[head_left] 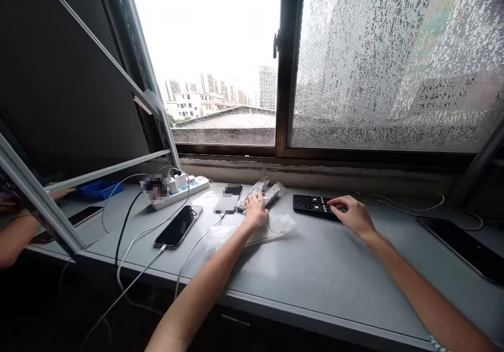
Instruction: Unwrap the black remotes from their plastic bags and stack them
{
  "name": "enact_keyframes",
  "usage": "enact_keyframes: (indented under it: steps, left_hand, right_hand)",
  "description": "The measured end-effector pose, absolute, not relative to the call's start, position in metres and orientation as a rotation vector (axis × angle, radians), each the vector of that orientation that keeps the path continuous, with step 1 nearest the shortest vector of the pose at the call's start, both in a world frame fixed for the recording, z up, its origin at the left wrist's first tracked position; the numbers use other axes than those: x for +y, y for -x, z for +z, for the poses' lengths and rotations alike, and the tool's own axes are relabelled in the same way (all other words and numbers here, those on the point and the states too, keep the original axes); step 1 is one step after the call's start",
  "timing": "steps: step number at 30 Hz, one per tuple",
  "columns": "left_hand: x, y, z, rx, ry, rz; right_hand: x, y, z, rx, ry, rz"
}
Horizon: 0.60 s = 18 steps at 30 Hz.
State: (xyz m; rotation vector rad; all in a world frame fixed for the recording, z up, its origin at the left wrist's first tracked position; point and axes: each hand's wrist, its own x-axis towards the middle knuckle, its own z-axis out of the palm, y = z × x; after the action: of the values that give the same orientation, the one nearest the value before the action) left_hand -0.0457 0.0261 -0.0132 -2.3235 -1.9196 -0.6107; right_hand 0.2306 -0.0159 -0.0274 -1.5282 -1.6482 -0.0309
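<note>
Head view: a grey desk [315, 273] runs along the wall beneath a window [212, 63]. The left pane is clear and shows rooftops and distant towers. The right, speckled pane [394, 58] blurs what lies outside.

The left hand [255, 211] lies palm down, fingers curled over two wrapped packets [271, 193] near the back edge of the desk; whether it grips them cannot be told. A clear plastic bag [275, 228] lies crumpled under its wrist. The right hand [352, 213] rests loosely spread, fingertips on the near end of a black remote [311, 204] that lies flat just right of the packets; nothing is clasped.

To the left lie a phone [179, 226] with a white cable [129, 284] plugged in, a second phone [234, 190] and a white power strip [185, 188]. A dark tablet [460, 244] lies well apart at the right edge.

An aluminium frame [35, 200] slants across the far left. Behind it are a blue tray [98, 188] and another person's forearm [11, 239].
</note>
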Motion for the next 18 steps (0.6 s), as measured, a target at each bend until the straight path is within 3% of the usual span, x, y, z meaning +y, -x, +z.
enact_keyframes:
  steps: [6, 14, 18]
  left_hand:
    - [0.018, 0.042, 0.001, -1.655, 2.334, -0.746]
    - [0.003, 0.029, 0.011, -1.422, 2.423, -0.736]
    - [0.001, 0.027, 0.009, -1.375, 2.429, -0.673]
  right_hand:
    - [-0.014, -0.229, -0.027, -1.619, 1.497, 0.019]
    - [-0.017, -0.212, -0.016, -1.444, 1.334, 0.568]
    - [-0.018, -0.212, -0.012, -1.35, 1.277, 0.659]
